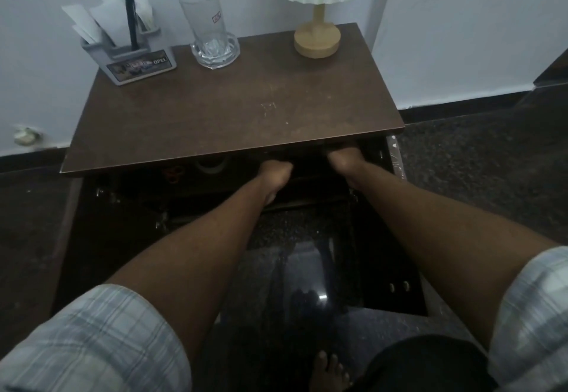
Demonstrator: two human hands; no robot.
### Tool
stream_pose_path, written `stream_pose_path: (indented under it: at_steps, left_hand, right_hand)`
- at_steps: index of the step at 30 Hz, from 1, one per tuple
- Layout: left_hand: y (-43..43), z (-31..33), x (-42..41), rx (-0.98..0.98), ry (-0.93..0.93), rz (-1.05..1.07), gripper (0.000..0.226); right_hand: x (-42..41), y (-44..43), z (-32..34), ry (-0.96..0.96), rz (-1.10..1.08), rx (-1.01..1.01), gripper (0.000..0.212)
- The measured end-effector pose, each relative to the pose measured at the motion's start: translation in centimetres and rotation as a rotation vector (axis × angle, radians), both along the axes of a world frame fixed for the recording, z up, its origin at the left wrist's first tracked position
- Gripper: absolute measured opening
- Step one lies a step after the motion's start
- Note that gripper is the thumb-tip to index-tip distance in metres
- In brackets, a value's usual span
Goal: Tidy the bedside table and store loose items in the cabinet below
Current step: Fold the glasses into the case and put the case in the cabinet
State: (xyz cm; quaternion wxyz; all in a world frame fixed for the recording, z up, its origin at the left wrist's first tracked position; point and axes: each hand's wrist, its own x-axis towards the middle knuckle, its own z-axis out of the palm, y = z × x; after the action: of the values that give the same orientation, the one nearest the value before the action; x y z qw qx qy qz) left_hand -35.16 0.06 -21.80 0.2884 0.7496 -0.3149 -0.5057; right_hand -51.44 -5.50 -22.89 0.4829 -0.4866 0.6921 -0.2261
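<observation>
Nearest, a bare foot on the dark polished floor, with 2 plaid sleeves at the lower corners; beyond them, 2 forearms stretched forward into the open cabinet under the bedside table. Left hand curled just below the tabletop's front edge, fingers tucked out of sight, so grip impossible to tell; right hand further in and to the right, half hidden beneath the edge, likewise unreadable; the 2 hands apart, neither touching the other. Cabinet doors swung open to either side, the right door dark and glossy. Inside, left of the left hand, in deep shadow, a small orange item and a pale roll-like shape, too dim to identify. Farther back on the tabletop, 3 things along the wall: a grey organiser stuffed with white papers and a black pen at the left corner; a tall clear glass standing in a glass dish beside it; a wooden-based lamp with pleated white shade toward the right.
</observation>
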Motion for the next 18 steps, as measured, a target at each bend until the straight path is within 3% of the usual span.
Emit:
stream_pose_path:
  at_steps: [2, 6, 9, 14, 18]
  left_hand:
    - [0.8, 0.2, 0.3, -0.021, -0.023, 0.019, 0.034]
    - [3.3, 0.6, 1.1, -0.087, -0.065, 0.024, 0.034]
    - [5.4, 1.2, 1.8, -0.126, -0.049, -0.02, 0.042]
    - [9.1, 3.3, 4.3, -0.142, -0.109, -0.102, 0.044]
    - [12.8, 6.2, 7.2, -0.15, -0.218, -0.144, 0.037]
  right_hand:
    - [-0.2, 0.7, 0.5, 0.033, 0.038, 0.008, 0.013]
    - [0.0, 3.0, 1.9, 0.167, 0.141, -0.069, 0.036]
    - [0.1, 4.9, 2.9, 0.156, 0.198, -0.092, 0.048]
    - [-0.5, 8.4, 4.5, 0.218, 0.249, -0.219, 0.056]
    - [-2.1, 11.8, 6.6, 0.385, 0.334, -0.403, 0.047]
